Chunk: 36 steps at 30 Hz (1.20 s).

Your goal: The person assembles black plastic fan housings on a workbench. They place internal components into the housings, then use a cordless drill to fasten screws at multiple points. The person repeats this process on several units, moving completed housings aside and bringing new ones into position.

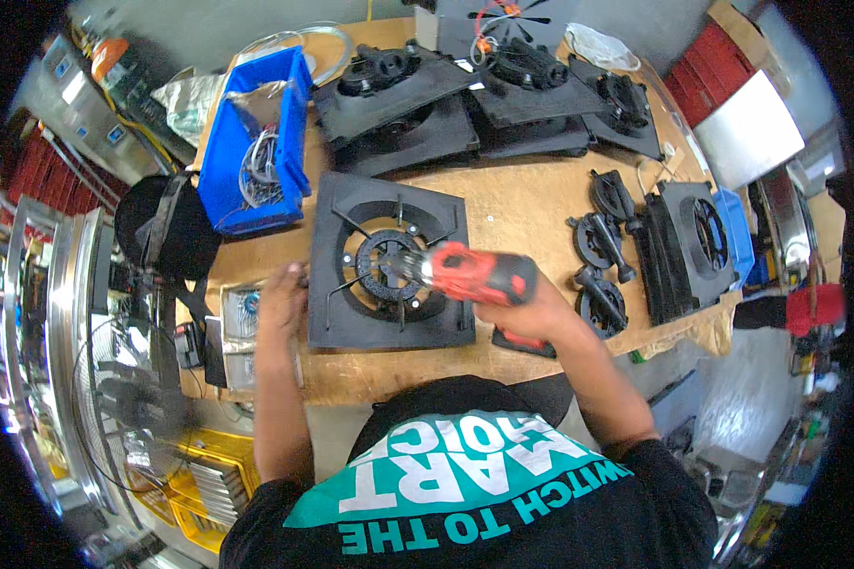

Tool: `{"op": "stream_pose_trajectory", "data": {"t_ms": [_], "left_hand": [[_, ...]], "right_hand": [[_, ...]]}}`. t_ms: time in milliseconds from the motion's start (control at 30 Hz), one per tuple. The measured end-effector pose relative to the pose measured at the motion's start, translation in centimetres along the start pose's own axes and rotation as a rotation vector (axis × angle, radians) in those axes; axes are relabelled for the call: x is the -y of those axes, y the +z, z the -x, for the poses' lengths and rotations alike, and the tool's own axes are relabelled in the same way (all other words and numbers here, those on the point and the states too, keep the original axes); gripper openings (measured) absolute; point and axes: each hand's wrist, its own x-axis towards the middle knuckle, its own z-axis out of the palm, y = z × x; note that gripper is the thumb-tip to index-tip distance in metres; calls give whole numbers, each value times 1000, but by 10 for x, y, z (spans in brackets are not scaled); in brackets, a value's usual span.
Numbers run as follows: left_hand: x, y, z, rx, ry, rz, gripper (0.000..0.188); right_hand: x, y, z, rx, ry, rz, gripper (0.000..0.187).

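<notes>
A black square gas stove top (449,211) lies at the near middle of the wooden table, with a round burner (378,275) and pan-support arms in its central opening. My right hand (533,311) is wrapped round the grip of a red and black cordless drill (484,273). Its chuck points left over the burner; the drill's tip is blurred against it. Beside the stove top's left edge is my left hand (281,302), fingers curled, with a small dark bit showing at the fingertips. Whether it touches the plate is unclear.
A blue bin (223,190) with cables and small parts stands at the far left. Several black stove tops (399,71) are stacked at the back. Loose black burner parts (598,242) and more black plates (669,251) lie to the right. A small clear-sided box (240,318) sits left.
</notes>
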Motion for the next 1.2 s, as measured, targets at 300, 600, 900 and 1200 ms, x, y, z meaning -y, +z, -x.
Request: {"op": "stream_pose_trajectory", "data": {"t_ms": [300, 600, 900, 1200], "left_hand": [[49, 68, -18, 227, -202, 310, 50], [44, 83, -17, 278, -154, 385, 51], [41, 85, -15, 286, -124, 418, 53], [37, 80, -14, 290, -121, 419, 54]], "right_hand": [[21, 34, -113, 256, -81, 206, 52], [9, 38, -126, 288, -17, 220, 49], [31, 31, -130, 294, -50, 257, 51], [50, 33, -140, 369, -138, 469, 51]]}}
